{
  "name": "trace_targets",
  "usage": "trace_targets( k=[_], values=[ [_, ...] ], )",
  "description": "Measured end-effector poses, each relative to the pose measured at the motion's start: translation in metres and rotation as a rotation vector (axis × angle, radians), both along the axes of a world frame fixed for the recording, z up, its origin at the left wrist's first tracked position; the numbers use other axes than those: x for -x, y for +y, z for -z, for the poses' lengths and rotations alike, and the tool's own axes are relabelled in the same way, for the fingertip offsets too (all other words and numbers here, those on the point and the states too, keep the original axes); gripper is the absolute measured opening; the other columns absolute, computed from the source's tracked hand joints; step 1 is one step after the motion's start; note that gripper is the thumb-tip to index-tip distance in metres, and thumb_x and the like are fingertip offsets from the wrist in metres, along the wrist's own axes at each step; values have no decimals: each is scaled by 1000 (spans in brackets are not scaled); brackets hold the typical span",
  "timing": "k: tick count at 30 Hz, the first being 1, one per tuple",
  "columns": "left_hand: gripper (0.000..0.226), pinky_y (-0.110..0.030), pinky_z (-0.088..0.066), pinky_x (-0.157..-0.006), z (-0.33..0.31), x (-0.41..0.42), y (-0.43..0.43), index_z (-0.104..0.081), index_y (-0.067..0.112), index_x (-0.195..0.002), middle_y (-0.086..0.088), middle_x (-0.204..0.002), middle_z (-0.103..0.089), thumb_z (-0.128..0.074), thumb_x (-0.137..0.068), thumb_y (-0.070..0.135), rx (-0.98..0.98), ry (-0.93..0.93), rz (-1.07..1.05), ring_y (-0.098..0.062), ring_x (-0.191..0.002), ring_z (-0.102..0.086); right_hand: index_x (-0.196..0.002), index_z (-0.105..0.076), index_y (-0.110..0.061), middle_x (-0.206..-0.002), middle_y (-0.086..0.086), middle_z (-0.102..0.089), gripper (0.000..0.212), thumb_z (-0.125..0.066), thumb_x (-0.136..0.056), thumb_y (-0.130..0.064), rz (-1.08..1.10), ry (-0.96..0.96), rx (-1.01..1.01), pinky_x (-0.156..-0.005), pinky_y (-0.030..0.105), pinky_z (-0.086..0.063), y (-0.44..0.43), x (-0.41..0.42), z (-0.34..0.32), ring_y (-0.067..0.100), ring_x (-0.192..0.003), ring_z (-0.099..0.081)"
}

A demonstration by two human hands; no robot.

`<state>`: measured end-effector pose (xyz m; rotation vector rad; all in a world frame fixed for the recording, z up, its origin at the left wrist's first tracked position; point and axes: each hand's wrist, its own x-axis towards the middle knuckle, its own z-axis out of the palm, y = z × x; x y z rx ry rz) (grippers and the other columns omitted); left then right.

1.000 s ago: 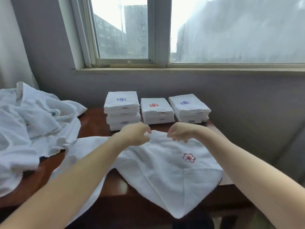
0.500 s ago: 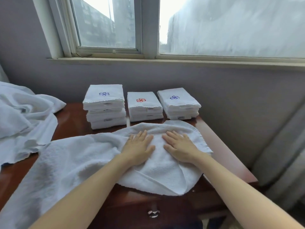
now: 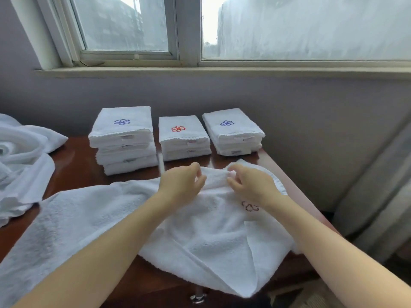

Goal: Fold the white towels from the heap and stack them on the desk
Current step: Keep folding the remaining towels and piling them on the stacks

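Observation:
A white towel (image 3: 106, 216) lies spread across the brown desk (image 3: 73, 158), and its near corner hangs over the front edge. A dark red flower emblem (image 3: 250, 206) shows on it beside my right wrist. My left hand (image 3: 180, 184) and my right hand (image 3: 252, 186) sit side by side at the towel's far edge, fingers curled and pinching a raised fold of cloth. Behind them stand three stacks of folded towels: a left stack (image 3: 123, 138) with a blue flower, a middle stack (image 3: 183, 137) with a red flower, and a right stack (image 3: 232, 131) with a blue flower.
The heap of unfolded white towels (image 3: 20, 165) fills the desk's left end. A grey wall and window sill (image 3: 222, 71) run close behind the stacks. A curtain (image 3: 378, 192) hangs off the desk's right edge. A metal drawer knob (image 3: 196, 297) sits below the front edge.
Both hands were pressing flat on the towel; now they have shifted to its far edge with the fingers curled into the cloth. The flower emblem has come into view.

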<state>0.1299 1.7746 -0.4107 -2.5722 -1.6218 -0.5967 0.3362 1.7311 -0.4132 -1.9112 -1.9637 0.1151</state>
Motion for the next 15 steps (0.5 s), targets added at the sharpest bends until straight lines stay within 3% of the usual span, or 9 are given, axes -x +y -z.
trace_targets(
  k=[2,5,9,12,15],
  values=[
    [20,-31,-43,-64,-5,-5,7,-57,25,-109,6,-99,-66,-47,-98,38,6,-47,4,-19,-85,-61,-132,-54,-27,-111,-3,-67,36,-46,-97,-26,20,-9,-73,-80,34,-50,9,-2,-7,20,-98,-62],
    [31,-35,-48,-86,-8,-9,22,-56,26,-127,4,-124,-58,-50,-98,33,47,-10,8,-19,-111,-55,-132,-59,-26,-132,-4,-60,40,-44,-97,-12,4,-54,-104,-89,37,-50,29,-8,-14,19,-118,-56],
    [45,-36,-43,-100,-12,-4,38,-49,29,-139,5,-139,-53,-54,-95,36,263,81,-32,-18,-126,-50,-141,-49,-32,-139,1,-54,54,-43,-94,-7,-59,-228,225,-96,40,-47,49,-21,-22,24,-127,-47],
    [42,-34,-49,-89,-12,3,46,-56,33,-124,9,-123,-60,-64,-84,43,388,80,-39,-14,-110,-56,-145,-44,-32,-142,0,-49,62,-47,-89,-4,-115,-285,340,-95,38,-46,56,-25,-31,24,-128,-44],
    [31,-30,-48,-72,-16,11,52,-62,29,-95,11,-91,-67,-71,-73,49,498,44,-26,-10,-85,-61,-127,-60,-30,-115,1,-61,46,-56,-84,-11,-132,-443,319,-81,34,-46,60,-22,-40,22,-104,-52]
  ],
)
